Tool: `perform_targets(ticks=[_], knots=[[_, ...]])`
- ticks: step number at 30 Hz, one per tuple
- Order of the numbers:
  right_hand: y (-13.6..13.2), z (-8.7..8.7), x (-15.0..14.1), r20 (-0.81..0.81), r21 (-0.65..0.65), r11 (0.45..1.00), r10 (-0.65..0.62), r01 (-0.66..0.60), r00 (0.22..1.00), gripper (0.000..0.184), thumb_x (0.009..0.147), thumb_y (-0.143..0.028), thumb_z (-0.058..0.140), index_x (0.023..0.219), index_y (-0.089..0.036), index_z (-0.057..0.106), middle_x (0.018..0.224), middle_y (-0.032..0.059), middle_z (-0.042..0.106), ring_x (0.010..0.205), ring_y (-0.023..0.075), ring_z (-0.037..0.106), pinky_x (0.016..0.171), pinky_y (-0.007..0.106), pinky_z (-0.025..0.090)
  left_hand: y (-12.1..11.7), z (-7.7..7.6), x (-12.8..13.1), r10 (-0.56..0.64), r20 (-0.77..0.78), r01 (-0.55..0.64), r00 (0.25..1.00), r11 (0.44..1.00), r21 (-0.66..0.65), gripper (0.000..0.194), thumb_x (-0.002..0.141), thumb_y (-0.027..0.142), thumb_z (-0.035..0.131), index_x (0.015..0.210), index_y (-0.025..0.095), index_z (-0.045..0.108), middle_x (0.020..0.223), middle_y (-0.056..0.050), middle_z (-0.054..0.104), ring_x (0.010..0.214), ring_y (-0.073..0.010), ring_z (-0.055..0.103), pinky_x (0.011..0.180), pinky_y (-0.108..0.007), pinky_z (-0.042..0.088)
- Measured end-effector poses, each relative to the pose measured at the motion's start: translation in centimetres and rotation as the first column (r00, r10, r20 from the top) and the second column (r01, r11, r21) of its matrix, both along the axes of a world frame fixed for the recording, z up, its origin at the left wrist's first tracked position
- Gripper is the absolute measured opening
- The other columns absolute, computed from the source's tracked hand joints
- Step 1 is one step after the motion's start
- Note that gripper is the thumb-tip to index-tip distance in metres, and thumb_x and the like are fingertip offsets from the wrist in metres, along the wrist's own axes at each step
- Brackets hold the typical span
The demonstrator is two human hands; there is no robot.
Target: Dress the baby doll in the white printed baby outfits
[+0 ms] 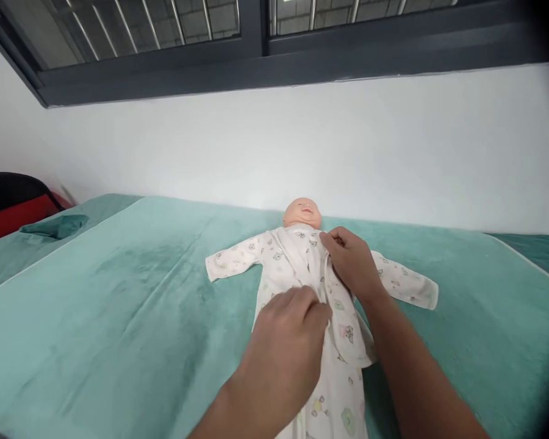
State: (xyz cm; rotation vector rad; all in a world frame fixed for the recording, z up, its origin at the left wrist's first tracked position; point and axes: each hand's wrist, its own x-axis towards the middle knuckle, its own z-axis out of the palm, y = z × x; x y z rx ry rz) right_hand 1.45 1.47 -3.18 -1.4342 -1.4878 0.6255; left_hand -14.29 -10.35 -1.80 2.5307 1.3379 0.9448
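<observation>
A baby doll [302, 212] lies on its back, its head toward the wall. It wears a white baby top [274, 259] with small animal prints, the sleeves spread to both sides. White printed trousers [333, 396] cover its lower part. My right hand [351, 259] pinches the edge of the top near the doll's chest, on the right. Lower down, my left hand [293, 341] is closed at the front of the top, around its middle. The left fingertips are partly hidden behind the hand. One front flap of the top hangs loose between my hands and to the right.
A green plush sheet [119, 317] covers the bed under the doll. The white wall [210, 146] stands behind it, below a dark window frame [165, 73] with metal bars outside. A red and black bag [18, 213] sits at the far left.
</observation>
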Motion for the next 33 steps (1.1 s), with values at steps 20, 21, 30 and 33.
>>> perform_targets(ticks=[20, 21, 30, 33], knots=[[1.1, -0.3, 0.3, -0.686, -0.096, 0.982, 0.051, -0.161, 0.726, 0.039, 0.079, -0.048, 0.069, 0.064, -0.022, 0.044, 0.058, -0.0065, 0.033, 0.052, 0.0112, 0.031, 0.050, 0.027, 0.027, 10.1, 2.6, -0.8, 0.083, 0.197, -0.023, 0.977, 0.958, -0.287, 0.029, 0.098, 0.028, 0.040, 0.109, 0.029, 0.067, 0.103, 0.002, 0.073, 0.096, -0.0194, 0.066, 0.082, -0.032, 0.049], [1.1, -0.3, 0.3, -0.699, -0.105, 0.980, 0.048, -0.169, 0.714, 0.039, 0.078, -0.048, 0.069, 0.064, -0.022, 0.044, 0.058, -0.0065, 0.034, 0.052, 0.0112, 0.031, 0.050, 0.027, 0.027, 10.4, 2.9, -0.5, 0.072, 0.272, 0.015, 0.960, 0.952, -0.307, 0.029, 0.097, 0.027, 0.041, 0.108, 0.030, 0.068, 0.105, 0.003, 0.073, 0.097, -0.0182, 0.067, 0.083, -0.031, 0.049], [1.7, -0.2, 0.1, -0.367, -0.072, 0.996, 0.027, -0.057, 0.930, 0.038, 0.079, -0.050, 0.065, 0.062, -0.021, 0.050, 0.061, -0.0044, 0.044, 0.060, 0.0123, 0.037, 0.058, 0.026, 0.031, 14.4, 0.1, -2.3, 0.363, 0.508, -0.261, 0.781, 0.929, -0.263, 0.017, 0.087, 0.026, 0.054, 0.090, 0.020, 0.070, 0.096, -0.004, 0.073, 0.091, -0.0183, 0.065, 0.085, -0.032, 0.048], [1.8, 0.0, 0.3, -0.325, -0.107, 0.989, 0.058, -0.098, 0.944, 0.037, 0.080, -0.051, 0.063, 0.063, -0.020, 0.052, 0.063, -0.0037, 0.048, 0.061, 0.0124, 0.039, 0.058, 0.026, 0.032, 14.7, 0.0, -2.1, 0.314, 0.436, -0.199, 0.843, 0.936, -0.290, 0.024, 0.090, 0.035, 0.053, 0.092, 0.021, 0.072, 0.096, -0.003, 0.074, 0.086, -0.0187, 0.064, 0.081, -0.031, 0.047]])
